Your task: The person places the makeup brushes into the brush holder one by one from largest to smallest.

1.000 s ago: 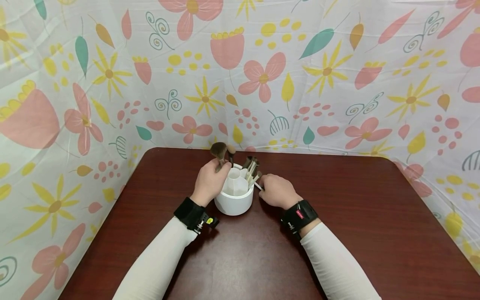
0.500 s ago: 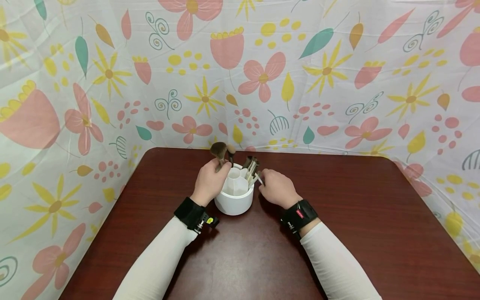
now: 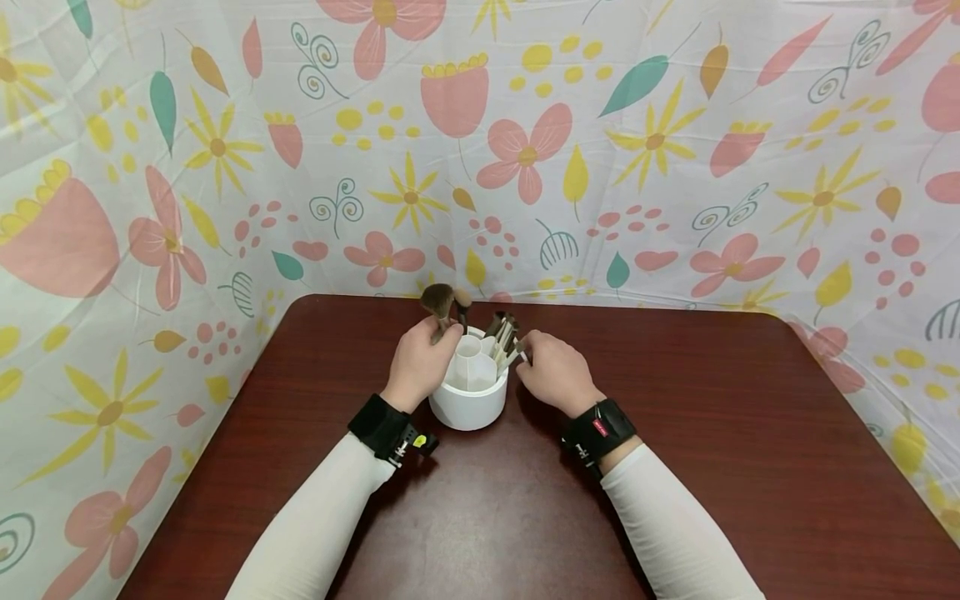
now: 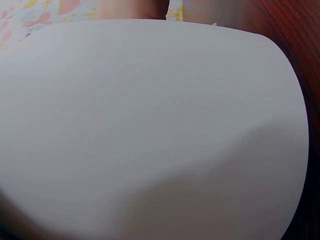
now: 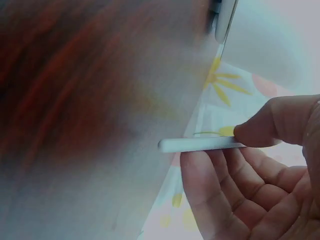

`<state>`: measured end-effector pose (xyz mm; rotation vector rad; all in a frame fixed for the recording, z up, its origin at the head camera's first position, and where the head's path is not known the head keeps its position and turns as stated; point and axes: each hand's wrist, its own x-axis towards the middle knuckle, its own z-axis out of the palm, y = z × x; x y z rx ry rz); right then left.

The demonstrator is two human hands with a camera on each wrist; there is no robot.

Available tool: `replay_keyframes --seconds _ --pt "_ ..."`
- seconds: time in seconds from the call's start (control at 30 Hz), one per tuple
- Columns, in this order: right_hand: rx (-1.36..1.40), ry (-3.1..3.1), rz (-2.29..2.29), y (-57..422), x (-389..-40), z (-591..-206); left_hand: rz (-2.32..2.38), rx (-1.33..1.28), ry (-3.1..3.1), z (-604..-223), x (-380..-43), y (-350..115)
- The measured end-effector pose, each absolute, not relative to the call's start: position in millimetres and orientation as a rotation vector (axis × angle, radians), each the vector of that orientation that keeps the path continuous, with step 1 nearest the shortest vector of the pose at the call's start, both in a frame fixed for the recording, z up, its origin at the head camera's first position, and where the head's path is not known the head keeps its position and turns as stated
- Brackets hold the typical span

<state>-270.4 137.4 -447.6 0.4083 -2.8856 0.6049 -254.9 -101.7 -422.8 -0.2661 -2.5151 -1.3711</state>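
Observation:
In the head view, a white round brush holder (image 3: pixel 468 408) with several inner compartments stands on the table. My left hand (image 3: pixel 422 360) grips its left rim, beside a large fluffy makeup brush (image 3: pixel 437 300) and a smaller one (image 3: pixel 462 302) standing in it. Several pale-handled makeup brushes (image 3: pixel 504 340) lean at its right side. Just right of the holder, my right hand (image 3: pixel 557 372) pinches a slim white-handled makeup brush (image 5: pixel 200 144) between thumb and fingers; its rounded handle end shows in the right wrist view, its bristles do not. The holder's wall (image 4: pixel 150 110) fills the left wrist view.
The dark reddish-brown table (image 3: pixel 712 433) spreads around the holder on all sides. A white cloth (image 3: pixel 660 167) with flowers and leaves hangs behind the table and along its left side. Each wrist wears a black strap (image 3: pixel 598 433).
My right hand has risen slightly and shifted a little away from me, turning the white-handled brush beside the holder. The left hand and the holder have stayed in place.

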Motion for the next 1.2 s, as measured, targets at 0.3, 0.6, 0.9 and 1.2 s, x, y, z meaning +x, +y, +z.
replay_keyframes --seconds 0.3,0.6,0.9,1.2 --pt "0.364 -2.811 0.643 137.0 -271.5 -446.7 -1.370 -0.258 -2.526 -422.0 -254.6 -101.5" --pt "0.345 -2.759 0.704 137.2 -270.5 -445.6 -1.369 -0.244 -2.525 -421.6 -254.9 -101.3" --pt "0.355 -2.697 0.733 136.4 -269.6 -442.9 -1.376 -0.245 -2.520 -422.0 -254.4 -101.5" --pt "0.376 -2.592 0.773 135.2 -267.5 -440.2 -1.386 -0.249 -2.523 -421.0 -253.5 -101.6"
